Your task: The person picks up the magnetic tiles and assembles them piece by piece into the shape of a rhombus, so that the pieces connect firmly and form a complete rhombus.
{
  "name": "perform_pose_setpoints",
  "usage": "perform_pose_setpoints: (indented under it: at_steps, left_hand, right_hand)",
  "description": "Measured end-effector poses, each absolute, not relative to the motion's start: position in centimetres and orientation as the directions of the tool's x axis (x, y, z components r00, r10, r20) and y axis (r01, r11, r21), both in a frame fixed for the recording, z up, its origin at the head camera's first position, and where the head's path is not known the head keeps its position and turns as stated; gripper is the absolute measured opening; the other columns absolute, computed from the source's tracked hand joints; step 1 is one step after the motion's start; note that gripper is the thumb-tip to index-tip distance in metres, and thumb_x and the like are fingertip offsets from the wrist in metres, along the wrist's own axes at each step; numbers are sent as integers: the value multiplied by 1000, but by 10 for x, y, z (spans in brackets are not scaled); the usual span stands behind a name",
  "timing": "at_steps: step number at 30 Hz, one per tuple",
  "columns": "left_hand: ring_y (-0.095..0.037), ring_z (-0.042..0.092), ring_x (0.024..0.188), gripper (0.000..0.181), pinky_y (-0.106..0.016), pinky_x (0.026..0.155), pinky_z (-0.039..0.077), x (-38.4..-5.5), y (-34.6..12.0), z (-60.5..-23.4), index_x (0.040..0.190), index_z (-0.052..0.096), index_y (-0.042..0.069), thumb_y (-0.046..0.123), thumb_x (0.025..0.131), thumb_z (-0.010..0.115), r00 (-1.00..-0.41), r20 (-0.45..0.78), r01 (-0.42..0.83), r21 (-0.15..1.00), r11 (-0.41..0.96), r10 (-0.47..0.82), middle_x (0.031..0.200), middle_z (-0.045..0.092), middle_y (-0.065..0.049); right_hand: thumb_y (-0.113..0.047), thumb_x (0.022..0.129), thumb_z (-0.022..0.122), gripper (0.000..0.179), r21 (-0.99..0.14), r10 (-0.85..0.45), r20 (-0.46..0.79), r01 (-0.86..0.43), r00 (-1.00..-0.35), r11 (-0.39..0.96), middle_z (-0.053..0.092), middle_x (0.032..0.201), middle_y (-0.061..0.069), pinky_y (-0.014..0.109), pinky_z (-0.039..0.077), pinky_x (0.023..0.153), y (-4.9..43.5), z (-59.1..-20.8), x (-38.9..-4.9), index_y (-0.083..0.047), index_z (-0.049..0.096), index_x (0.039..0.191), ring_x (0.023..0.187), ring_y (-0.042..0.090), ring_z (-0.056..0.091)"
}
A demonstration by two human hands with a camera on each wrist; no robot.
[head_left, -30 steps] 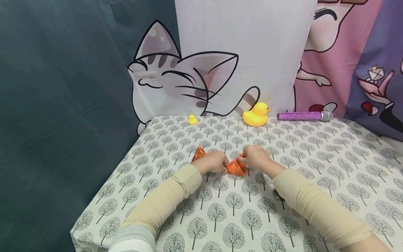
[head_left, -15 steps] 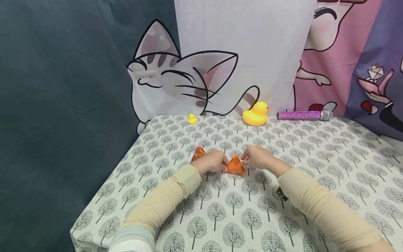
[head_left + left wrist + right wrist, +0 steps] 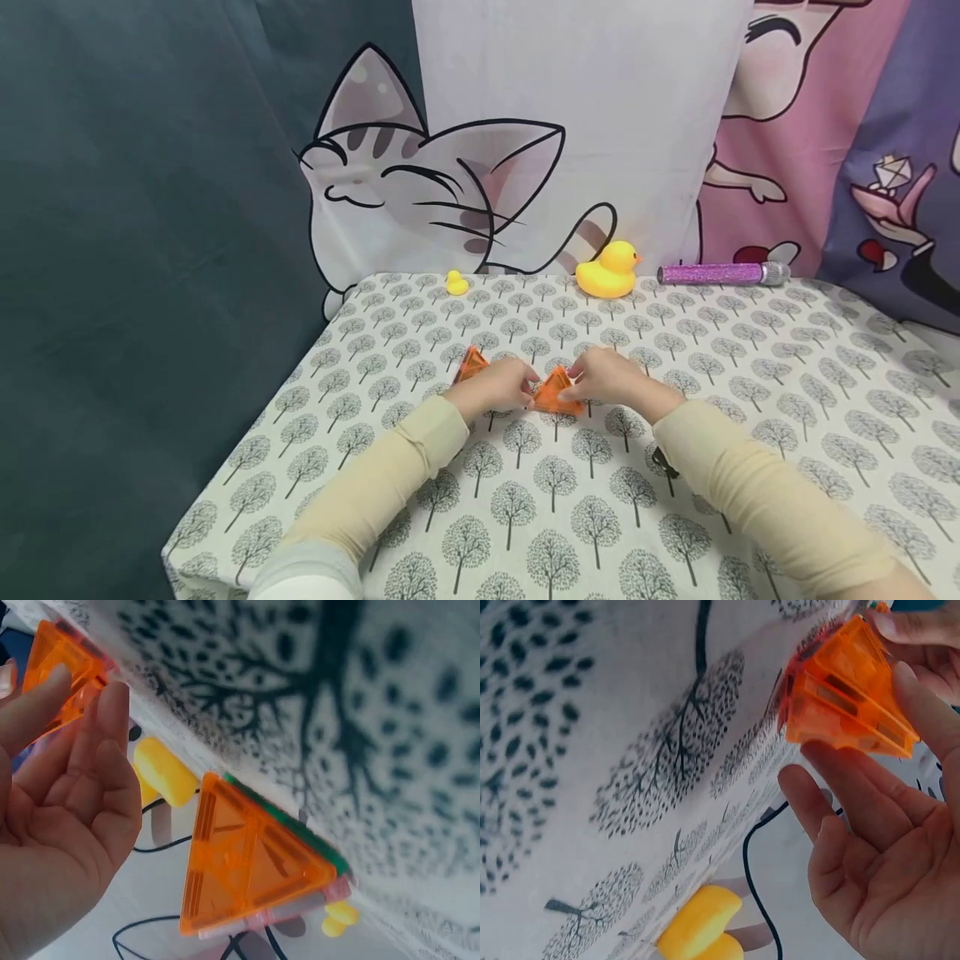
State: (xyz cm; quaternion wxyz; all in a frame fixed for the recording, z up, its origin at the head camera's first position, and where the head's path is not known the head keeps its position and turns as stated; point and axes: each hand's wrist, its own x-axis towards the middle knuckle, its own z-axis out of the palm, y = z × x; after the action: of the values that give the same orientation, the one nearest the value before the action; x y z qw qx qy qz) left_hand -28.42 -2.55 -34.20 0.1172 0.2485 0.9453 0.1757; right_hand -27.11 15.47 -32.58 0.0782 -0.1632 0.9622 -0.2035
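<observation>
At the table's middle, an orange magnetic-tile pyramid (image 3: 553, 392) of see-through triangles sits between both hands. My left hand (image 3: 504, 387) pinches its left lower corner, with the thumb overlapping an orange face in the left wrist view. From the other side my right hand (image 3: 603, 375) holds it, the thumb on one face and the fingertips at its lower edge in the right wrist view. A second magnetic-tile pyramid (image 3: 251, 859) stands beyond my left wrist, showing an orange face, a green bottom edge and a pinkish side. My left hand partly hides it in the head view.
Along the far table edge stand a small yellow duck (image 3: 456, 283), a large yellow duck (image 3: 609, 271) and a purple glittery microphone (image 3: 722, 273). A small black object (image 3: 663, 463) shows partly under my right sleeve. A cartoon-cat curtain (image 3: 450, 192) hangs behind the tablecloth (image 3: 555, 500).
My right fingers have come off the pyramid's upper right edge and now lie over its right face. The pyramid has shifted slightly left. The left hand stays at its corner.
</observation>
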Motion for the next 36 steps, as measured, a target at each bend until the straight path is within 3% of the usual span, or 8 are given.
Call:
perform_pose_setpoints:
  at_steps: [5,11,15,17,21,25,30,36]
  left_hand:
    - [-13,54,76,43,-22,65,45,-290,-42,-330,119,51,6,9,78,63,-914,-22,345,487,802,406,93,59,-3]
    - [-21,51,93,50,-32,79,42,-307,-69,-321,120,50,8,21,75,68,-967,146,256,507,823,211,103,57,-8]
    - [-26,45,107,66,-38,91,35,-313,-83,-322,123,45,4,31,70,71,-987,78,158,482,862,138,116,50,-12]
    - [-27,46,103,68,-39,89,36,-315,-88,-324,119,46,2,37,67,73,-993,9,112,460,881,122,113,51,-13]
    - [-22,50,77,52,-33,67,44,-316,-90,-328,90,54,4,44,63,73,-989,-85,77,375,924,117,85,54,-8]
    - [-17,44,62,41,-29,52,38,-318,-85,-330,71,47,9,42,66,72,-987,-100,95,298,950,130,68,47,-3]
    - [-17,46,63,36,-28,54,38,-318,-76,-330,71,50,10,39,68,71,-982,-99,130,249,960,159,68,50,-2]
    - [-17,49,69,31,-27,61,41,-315,-65,-331,75,54,10,33,67,73,-967,-117,179,312,933,224,74,54,-1]
  right_hand:
    - [-43,66,70,34,-405,-304,-73,-250,-950,879,53,57,-1,24,39,44,148,-331,-271,-10,62,66,47,12,44]
    - [-45,65,70,37,-403,-245,-48,-206,-968,892,39,48,-6,20,28,39,142,-333,-271,-14,52,56,42,8,31]
    - [-45,65,71,37,-402,-249,-41,-212,-968,891,39,48,-6,20,27,39,142,-334,-273,-14,52,55,42,7,30]
    - [-45,64,71,37,-405,-258,-37,-221,-965,887,40,49,-5,21,27,40,142,-335,-273,-14,54,56,42,8,31]
    - [-46,64,71,36,-400,-266,-32,-231,-964,887,40,49,-4,22,28,40,143,-338,-275,-14,55,56,43,9,32]
    - [-44,66,70,36,-396,-272,-33,-237,-962,887,44,51,-3,23,30,40,144,-339,-277,-14,54,57,44,10,35]
    - [-40,67,70,33,-377,-288,-32,-256,-957,890,47,55,-1,24,32,42,148,-338,-280,-13,54,58,47,11,38]
    - [-35,68,70,29,-365,-317,-25,-286,-948,886,49,57,-1,25,36,47,151,-336,-280,-12,53,60,50,12,41]
